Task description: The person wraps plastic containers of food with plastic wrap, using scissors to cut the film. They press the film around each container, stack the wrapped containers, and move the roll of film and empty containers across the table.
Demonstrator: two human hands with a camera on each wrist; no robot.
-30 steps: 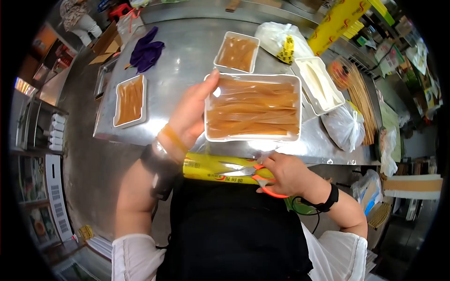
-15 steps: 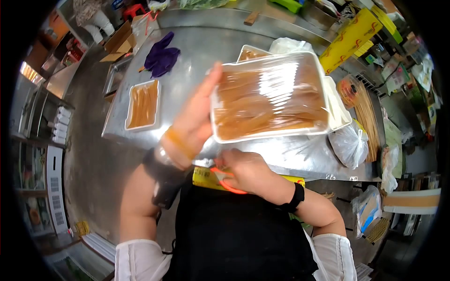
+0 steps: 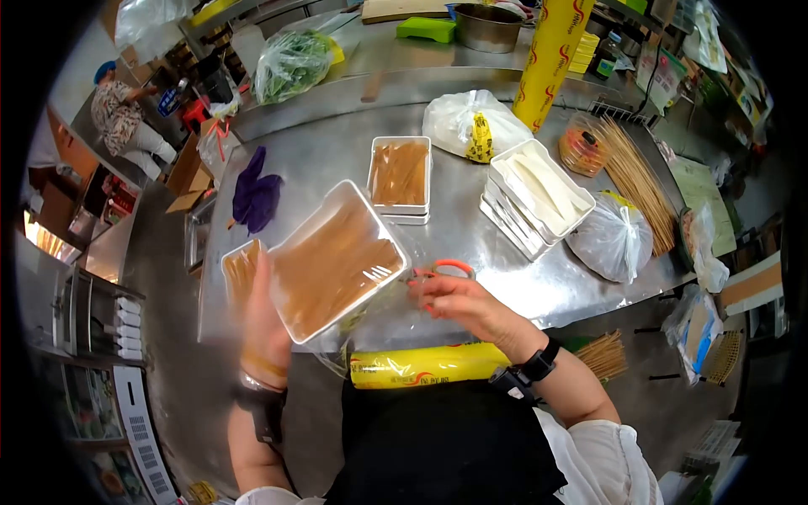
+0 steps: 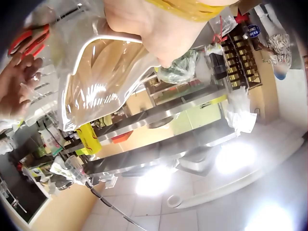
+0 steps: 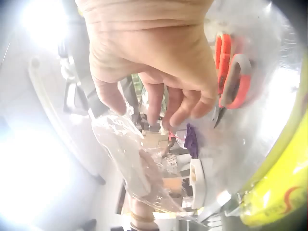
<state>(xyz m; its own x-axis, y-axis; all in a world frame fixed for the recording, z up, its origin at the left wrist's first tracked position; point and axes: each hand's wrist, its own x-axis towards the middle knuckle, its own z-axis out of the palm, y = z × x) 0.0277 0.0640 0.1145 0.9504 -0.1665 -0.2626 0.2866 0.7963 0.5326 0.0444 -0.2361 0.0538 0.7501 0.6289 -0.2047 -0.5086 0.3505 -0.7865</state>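
Tray (image 3: 337, 265) in clear film tilts, gripped by the left hand (image 3: 267, 324), perhaps offering its edge to the right hand (image 3: 471, 307).
Right fingers (image 5: 154, 103) bend loosely, thumb (image 5: 113, 98) apart; scissors (image 5: 223, 62) lie beside them, seemingly handy.

**Steel and glare around me**

Before me stands a steel table (image 3: 324, 160), its top catching the light, with a steel counter (image 3: 366, 50) beyond it. On my left I have grey floor (image 3: 168, 282) and a glass-fronted cabinet (image 3: 84, 404). My left wrist view shows metal shelves (image 4: 134, 154), a tan wall (image 4: 70, 211), a pale tiled ceiling (image 4: 173, 220) and glaring ceiling lights (image 4: 154, 182).
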